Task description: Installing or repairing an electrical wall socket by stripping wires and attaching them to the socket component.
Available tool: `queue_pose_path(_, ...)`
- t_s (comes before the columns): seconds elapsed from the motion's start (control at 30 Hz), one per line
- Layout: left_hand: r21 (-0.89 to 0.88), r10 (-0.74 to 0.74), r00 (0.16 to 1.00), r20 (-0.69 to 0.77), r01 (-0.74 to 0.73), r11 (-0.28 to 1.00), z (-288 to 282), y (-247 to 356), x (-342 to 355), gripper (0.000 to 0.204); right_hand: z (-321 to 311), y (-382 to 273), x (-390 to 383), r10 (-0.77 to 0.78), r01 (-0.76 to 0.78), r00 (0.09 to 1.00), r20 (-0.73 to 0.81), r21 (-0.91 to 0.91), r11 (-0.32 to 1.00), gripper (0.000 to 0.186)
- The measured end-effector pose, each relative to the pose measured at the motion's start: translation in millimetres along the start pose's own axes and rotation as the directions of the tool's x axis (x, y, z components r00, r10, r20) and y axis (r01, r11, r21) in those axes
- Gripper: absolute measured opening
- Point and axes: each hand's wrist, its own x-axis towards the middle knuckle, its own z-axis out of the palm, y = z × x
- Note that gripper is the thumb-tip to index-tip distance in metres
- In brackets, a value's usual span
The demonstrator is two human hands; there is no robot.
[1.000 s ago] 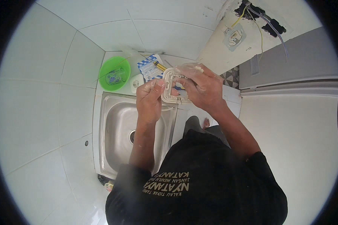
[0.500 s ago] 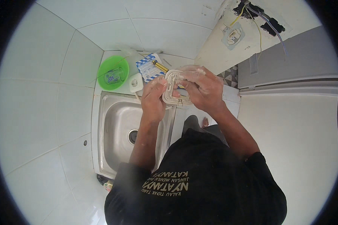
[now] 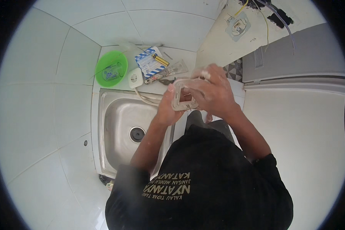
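Note:
A white, roughly square socket frame (image 3: 176,96) with a hollow middle is raised in front of my body, beside the sink's far right corner. My left hand (image 3: 166,110) grips its left side, with the fingers partly behind it. From the right, my right hand (image 3: 215,92) is curled over the frame's top and right side; its fingers are dusty white and slightly blurred by motion. Whether a small part sits between those fingers is hidden.
A steel sink (image 3: 110,134) lies on the left. Beyond it are a green bowl (image 3: 121,78) holding a clear cup, a white socket block (image 3: 135,78) with a cable, a screwdriver (image 3: 160,59) on blue-white packaging, and a tube (image 3: 176,69). Loose wires (image 3: 288,32) hang from the wall at the upper right.
The frame has tilted and moved slightly lower, so its hollow opening now shows. My left hand has shifted right and down with it, and the tube behind has come into sight.

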Motion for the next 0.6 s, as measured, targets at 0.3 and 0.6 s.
queue_pose_path(0.3,0.123,-0.19,0.974,-0.126,0.206,0.971,47.3,-25.0,-32.7,0.066,-20.9,-31.7,-49.8,0.059,-0.022,0.976,0.208,-0.173,0.985,0.028)
queue_pose_path(0.6,-0.165,-0.525,0.813,-0.253,0.498,0.851,59.1,-49.6,-52.1,0.061,-31.7,-33.2,-103.4,0.15,-0.122,0.911,0.385,-0.098,0.988,0.028)
